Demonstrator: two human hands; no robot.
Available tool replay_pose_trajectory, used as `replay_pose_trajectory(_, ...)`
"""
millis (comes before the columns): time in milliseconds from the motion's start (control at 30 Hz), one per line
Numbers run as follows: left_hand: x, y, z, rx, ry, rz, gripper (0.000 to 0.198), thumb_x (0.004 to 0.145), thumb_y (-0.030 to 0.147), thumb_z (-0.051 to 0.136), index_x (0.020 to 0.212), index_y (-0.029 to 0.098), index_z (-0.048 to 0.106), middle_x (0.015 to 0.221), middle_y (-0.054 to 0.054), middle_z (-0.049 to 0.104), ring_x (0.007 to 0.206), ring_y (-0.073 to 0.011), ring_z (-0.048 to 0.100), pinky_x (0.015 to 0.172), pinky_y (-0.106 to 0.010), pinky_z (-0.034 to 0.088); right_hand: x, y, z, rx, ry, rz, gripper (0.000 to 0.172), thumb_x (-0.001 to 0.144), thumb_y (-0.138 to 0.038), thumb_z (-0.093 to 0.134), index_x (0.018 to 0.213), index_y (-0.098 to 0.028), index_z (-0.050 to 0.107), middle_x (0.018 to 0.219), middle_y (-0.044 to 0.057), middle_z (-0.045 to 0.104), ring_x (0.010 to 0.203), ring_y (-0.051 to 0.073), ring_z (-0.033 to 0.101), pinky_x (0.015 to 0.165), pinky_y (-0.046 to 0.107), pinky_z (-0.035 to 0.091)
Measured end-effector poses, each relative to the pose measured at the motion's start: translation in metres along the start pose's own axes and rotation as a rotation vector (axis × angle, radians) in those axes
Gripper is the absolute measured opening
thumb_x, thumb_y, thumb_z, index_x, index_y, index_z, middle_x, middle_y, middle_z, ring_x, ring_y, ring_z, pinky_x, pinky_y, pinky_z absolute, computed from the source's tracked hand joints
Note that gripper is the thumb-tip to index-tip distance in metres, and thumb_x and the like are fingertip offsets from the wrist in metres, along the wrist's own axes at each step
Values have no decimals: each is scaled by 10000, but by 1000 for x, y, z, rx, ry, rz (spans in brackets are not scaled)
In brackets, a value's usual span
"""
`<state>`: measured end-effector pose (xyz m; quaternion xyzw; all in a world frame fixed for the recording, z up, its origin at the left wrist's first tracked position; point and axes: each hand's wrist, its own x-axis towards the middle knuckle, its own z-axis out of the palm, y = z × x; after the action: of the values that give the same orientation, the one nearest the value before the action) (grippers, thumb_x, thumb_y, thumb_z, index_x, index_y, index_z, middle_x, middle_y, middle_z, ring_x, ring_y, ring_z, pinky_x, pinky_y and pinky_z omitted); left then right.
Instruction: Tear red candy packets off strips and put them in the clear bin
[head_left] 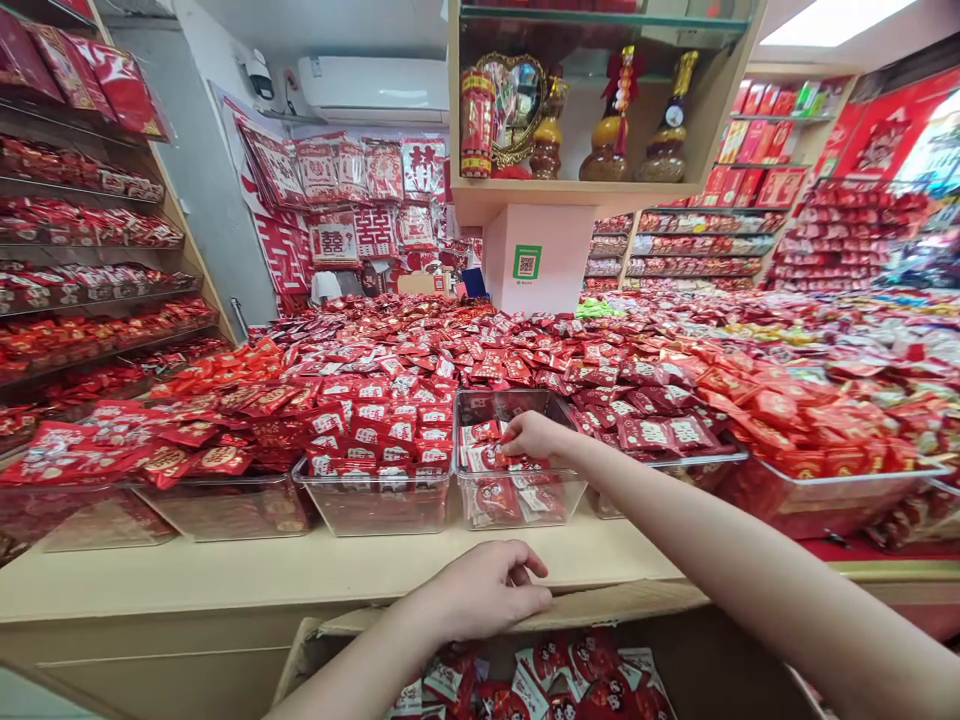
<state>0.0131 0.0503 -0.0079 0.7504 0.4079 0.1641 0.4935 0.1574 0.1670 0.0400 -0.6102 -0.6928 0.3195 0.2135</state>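
The right hand (531,438) dips into the bin (480,403) at twelve o'clock — grip unclear. At its six, the left hand (495,588) hangs loose, empty.

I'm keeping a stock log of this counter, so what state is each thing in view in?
Right hand: fingers down at the bin packets; grip unclear
Left hand: loosely open, at the cardboard box's edge
Bin under right hand: open, part full
Bin to its left: open, heaped full
Cardboard box: open, red packets inside
Gourd-shaped bottles: upright
Air conditioner: on or off unclear
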Motion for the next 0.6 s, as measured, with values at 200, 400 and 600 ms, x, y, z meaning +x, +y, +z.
replay_pose_trajectory(200,10,-13,-5,126,-49,-45,336,687,377,513,956,192,596,772,-36,633,636,-163,540,552,-231,383,17,-8,24,-108,-103,131,152,594,-73,618,507,-152,521,371,-46,449,381,89,438,425,213,344)
replay_pose_trajectory(400,14,-15,-8,149,-99,-68,310,678,410,514,866,198,639,781,-25,652,639,-164,541,570,-239,388,15,-7,22,-273,-125,158,83,572,-110,625,631,-132,571,468,0,533,465,129,506,437,221,356)
replay_pose_trajectory(600,15,-14,-8,154,-97,-88,344,682,412,514,930,198,618,816,-32,647,667,-168,545,587,-246,393,23,-1,23,-525,-111,65,365,552,-433,652,739,-125,595,741,102,626,650,195,565,493,240,367)
